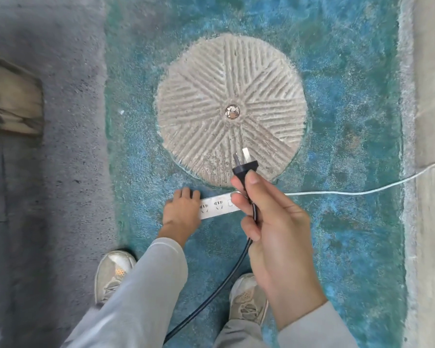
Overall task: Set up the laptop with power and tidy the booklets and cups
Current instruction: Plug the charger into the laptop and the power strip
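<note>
Your black plug (pixel 245 168) and white power strip (pixel 217 205)
You pinch the plug prongs-up above the strip, which lies flat on blue floor, sockets up.

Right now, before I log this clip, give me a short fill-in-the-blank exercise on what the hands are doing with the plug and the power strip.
1. The right hand holds a black ____ with its prongs pointing up.
2. The left hand rests on the white ____ lying on the floor.
3. The white cable leaves the strip toward the person's ____.
4. The round grooved stone is set in the ____ floor.

Missing words: plug; power strip; right; blue-green
</note>
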Available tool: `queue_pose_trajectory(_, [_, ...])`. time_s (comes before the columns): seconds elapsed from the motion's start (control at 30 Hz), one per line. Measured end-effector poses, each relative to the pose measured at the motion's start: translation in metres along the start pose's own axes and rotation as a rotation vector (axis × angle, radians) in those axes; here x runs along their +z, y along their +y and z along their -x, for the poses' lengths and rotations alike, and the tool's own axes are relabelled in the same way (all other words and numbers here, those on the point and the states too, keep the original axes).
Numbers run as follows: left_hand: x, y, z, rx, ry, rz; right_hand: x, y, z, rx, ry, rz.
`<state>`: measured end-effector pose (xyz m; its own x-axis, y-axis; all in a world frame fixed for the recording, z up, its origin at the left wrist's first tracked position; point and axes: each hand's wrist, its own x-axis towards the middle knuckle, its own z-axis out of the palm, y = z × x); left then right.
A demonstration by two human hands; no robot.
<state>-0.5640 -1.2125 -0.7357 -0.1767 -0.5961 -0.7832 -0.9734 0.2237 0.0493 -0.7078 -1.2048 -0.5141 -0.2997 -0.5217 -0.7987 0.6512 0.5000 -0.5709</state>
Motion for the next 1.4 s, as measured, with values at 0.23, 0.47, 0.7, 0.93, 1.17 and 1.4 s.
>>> queue_pose_trajectory(0.23, [-0.002,-0.004,0.006,0.017,0.025,-0.129,0.01,0.004,0.008,-0.003,-0.01,0.014])
queue_pose_trajectory(0.47, [-0.107,-0.017,0.051,0.044,0.047,0.258,0.03,-0.038,0.05,-0.041,0.008,-0.015])
queue_pose_trajectory(0.7, [-0.249,-0.03,0.131,-0.054,0.208,0.847,0.057,-0.119,0.126,-0.147,0.017,-0.047])
queue_pose_trajectory(0.93, [-0.371,-0.004,0.247,0.044,0.389,1.462,0.092,-0.208,0.222,-0.24,-0.006,-0.052])
queue_pose_trajectory(1.17, [-0.495,0.037,0.393,0.339,0.422,1.769,0.107,-0.292,0.32,-0.388,-0.049,-0.066])
queue_pose_trajectory(1.4, [-0.56,0.083,0.545,0.469,0.407,1.722,0.09,-0.354,0.428,-0.553,-0.017,0.076])
